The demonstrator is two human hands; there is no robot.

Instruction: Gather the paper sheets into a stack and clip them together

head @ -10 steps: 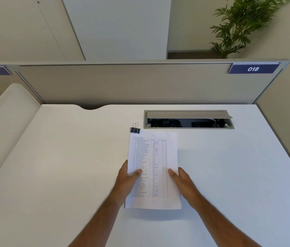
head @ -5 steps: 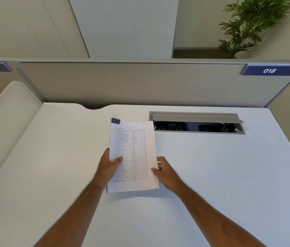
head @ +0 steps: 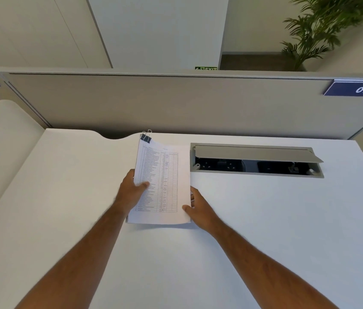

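The left hand grips the left edge of the paper stack, thumb curled over the printed top sheet and the fingers hidden beneath it. The right hand holds the stack's right edge near the lower corner, thumb lying on the top sheet and the fingers tucked at the side and under the paper. Between the two hands the stack sits tilted a little, its near edge just above the white desk, throwing a thin shadow below it. The top sheet carries a printed table of rows and columns; the writing is too small to read. Beyond the left hand, at the stack's far left corner, a black binder clip clamps the sheets, its wire handles standing up. Just past the right hand and to its right, a cable hatch is sunk in the desk with its grey flap propped open. Further out, a grey partition runs along the desk's far edge, with a blue label reading 018 far to the right; a green plant stands behind it
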